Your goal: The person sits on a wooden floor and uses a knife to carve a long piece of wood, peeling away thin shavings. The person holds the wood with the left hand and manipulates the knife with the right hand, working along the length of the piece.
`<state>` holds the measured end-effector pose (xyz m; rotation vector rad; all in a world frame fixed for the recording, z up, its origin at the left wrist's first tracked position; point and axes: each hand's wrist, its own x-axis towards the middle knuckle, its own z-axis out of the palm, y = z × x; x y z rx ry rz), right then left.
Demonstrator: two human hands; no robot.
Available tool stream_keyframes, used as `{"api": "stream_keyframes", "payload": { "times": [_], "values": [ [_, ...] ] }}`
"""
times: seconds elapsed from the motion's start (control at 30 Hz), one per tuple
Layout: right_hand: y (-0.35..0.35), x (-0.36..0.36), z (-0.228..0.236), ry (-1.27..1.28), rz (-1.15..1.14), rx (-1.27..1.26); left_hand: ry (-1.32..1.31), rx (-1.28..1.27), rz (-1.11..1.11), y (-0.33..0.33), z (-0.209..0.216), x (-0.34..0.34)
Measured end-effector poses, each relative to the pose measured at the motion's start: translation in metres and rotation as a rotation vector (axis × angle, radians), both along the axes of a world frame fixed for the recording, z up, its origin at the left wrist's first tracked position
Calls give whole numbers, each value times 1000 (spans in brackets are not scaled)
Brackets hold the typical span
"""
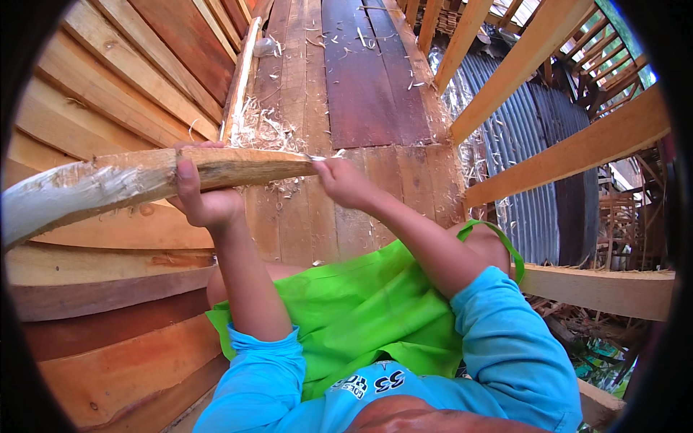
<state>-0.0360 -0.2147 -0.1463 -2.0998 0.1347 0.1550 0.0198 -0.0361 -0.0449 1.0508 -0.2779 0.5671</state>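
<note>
A long, curved piece of wood [130, 173] reaches from the left edge across in front of me, pale and thick at the left, narrower and browner at the right. My left hand [209, 202] is closed around its middle from below, the thumb against the near side. At the narrow right end, my right hand [348, 184] is closed on a small knife, most of which is hidden in the fingers. Its short shiny blade [313, 157] touches or nearly touches the wood's upper edge. A green apron [368, 296] covers my lap.
Curled wood shavings [267, 130] lie heaped on the plank floor [292, 79] beyond the wood. Plank walling [94, 94] rises close on the left. Along the right runs an open wooden railing [570, 169], with corrugated metal sheets [530, 209] outside it. A pale wood strip [240, 79] lies by the wall.
</note>
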Motion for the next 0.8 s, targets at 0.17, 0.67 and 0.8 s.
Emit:
{"api": "stream_keyframes", "payload": {
  "times": [0.17,0.67,0.8],
  "values": [
    [-19,2,-47,152,-78,-309,-41,-66,-70,-3,3,4],
    [-12,13,-27,344,-27,-63,44,-63,44,2,-1,2],
    [-54,12,-87,319,-8,-355,39,-58,-17,-8,5,2]
  ]
}}
